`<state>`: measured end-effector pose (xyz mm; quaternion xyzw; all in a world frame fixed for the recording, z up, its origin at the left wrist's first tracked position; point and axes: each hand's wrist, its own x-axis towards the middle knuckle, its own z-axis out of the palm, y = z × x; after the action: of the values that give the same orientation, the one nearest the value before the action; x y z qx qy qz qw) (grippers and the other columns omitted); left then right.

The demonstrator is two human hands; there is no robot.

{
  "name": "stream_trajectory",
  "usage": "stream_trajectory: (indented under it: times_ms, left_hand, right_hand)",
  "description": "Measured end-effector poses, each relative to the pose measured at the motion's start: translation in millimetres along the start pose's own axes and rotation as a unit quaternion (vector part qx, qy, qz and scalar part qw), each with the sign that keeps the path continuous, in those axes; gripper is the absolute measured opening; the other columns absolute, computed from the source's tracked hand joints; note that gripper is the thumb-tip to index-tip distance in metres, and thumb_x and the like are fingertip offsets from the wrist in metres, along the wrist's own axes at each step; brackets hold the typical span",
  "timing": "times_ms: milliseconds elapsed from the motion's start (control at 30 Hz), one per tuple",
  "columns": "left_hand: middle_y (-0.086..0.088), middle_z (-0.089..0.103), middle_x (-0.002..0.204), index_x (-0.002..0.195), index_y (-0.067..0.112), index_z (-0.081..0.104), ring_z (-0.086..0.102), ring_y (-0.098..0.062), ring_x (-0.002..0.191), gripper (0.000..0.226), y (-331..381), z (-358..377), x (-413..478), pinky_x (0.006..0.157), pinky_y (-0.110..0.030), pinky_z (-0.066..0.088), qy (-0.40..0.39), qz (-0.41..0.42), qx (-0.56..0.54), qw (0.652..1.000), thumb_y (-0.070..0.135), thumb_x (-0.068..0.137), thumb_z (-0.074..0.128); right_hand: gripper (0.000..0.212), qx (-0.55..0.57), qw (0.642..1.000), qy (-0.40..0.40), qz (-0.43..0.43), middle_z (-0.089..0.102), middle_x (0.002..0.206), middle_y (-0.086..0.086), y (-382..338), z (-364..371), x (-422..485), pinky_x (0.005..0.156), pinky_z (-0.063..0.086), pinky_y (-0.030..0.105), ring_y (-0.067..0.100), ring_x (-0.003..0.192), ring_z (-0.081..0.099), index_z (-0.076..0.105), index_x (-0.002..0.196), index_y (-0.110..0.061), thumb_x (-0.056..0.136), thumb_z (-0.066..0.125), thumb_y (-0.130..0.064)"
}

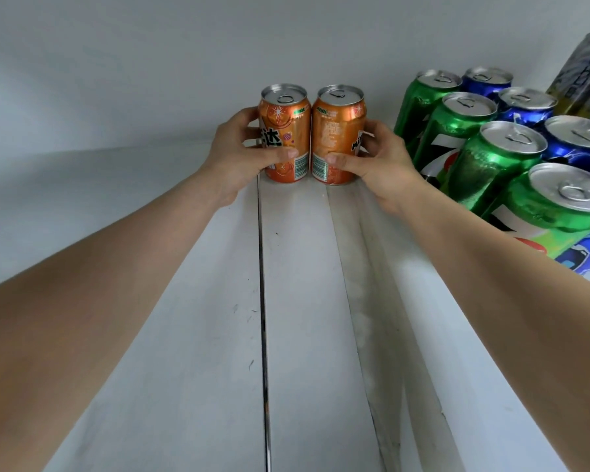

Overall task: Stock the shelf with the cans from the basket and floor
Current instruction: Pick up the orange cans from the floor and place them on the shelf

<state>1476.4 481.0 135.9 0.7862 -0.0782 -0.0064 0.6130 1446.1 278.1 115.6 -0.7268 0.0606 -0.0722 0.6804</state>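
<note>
Orange cans: left one (284, 134) and right one (338, 135) upright, side by side, deep on white shelf (297, 301)
Left hand (242, 151): grip wraps left can
Right hand (382, 161): grip wraps right can
Green cans (491, 158): row just right

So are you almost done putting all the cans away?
Partly. A row of green cans and a row of blue cans already stand on the shelf. The left hand and right hand each hold an orange can at the back. The basket and floor are out of view.
</note>
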Motion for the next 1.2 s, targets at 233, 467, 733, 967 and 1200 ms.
stream_trajectory:
  times_ms: [233,467,733,967,1200]
  left_hand:
    - [-0.001,0.060,0.122,0.136,0.022,0.048,0.057,-0.013,0.110,0.077,3.1,3.6,-6.5,0.093,-0.036,0.051,0.039,0.024,0.075,0.996,0.027,0.068,0.084]
    - [-0.006,0.047,0.141,0.145,0.020,0.035,0.046,-0.017,0.125,0.074,-6.0,-0.6,-34.7,0.102,-0.031,0.038,0.057,0.068,0.235,0.968,0.040,0.083,0.070]
    - [-0.015,0.038,0.149,0.144,0.016,0.036,0.030,-0.035,0.138,0.066,-1.6,-16.7,-103.0,0.112,-0.053,0.026,0.054,0.172,0.485,0.856,0.055,0.091,0.042]
    - [-0.013,0.029,0.154,0.145,0.020,0.033,0.017,-0.032,0.144,0.069,13.0,-24.3,-178.1,0.114,-0.060,0.013,0.061,0.173,0.551,0.814,0.062,0.090,0.034]
    - [-0.014,0.029,0.154,0.145,0.020,0.033,0.018,-0.032,0.144,0.070,21.1,-25.5,-279.8,0.112,-0.061,0.014,0.074,0.162,0.579,0.796,0.063,0.090,0.027]
  right_hand:
    - [0.076,-0.107,0.994,0.026,-0.030,0.057,0.138,0.005,-4.2,5.1,-12.0,0.104,0.048,0.040,0.018,0.125,0.056,0.043,0.142,-0.014,0.076,0.082,-0.016]
    - [0.082,-0.299,0.945,0.086,-0.099,0.045,0.150,0.004,-5.1,1.0,-43.1,0.107,0.036,0.033,0.021,0.137,0.042,0.032,0.150,-0.016,0.083,0.075,-0.036]
    - [0.071,-0.513,0.836,0.104,-0.165,0.033,0.157,0.008,-7.8,4.5,-106.2,0.115,0.026,0.051,0.029,0.145,0.028,0.026,0.152,-0.018,0.093,0.050,-0.050]
    - [0.073,-0.591,0.778,0.102,-0.187,0.020,0.162,0.010,-14.0,9.6,-175.0,0.117,0.015,0.052,0.028,0.150,0.016,0.020,0.154,-0.019,0.095,0.039,-0.058]
    - [0.072,-0.602,0.766,0.102,-0.203,0.019,0.162,0.010,-11.0,3.5,-269.0,0.117,0.012,0.052,0.027,0.150,0.015,0.025,0.154,-0.018,0.095,0.037,-0.058]
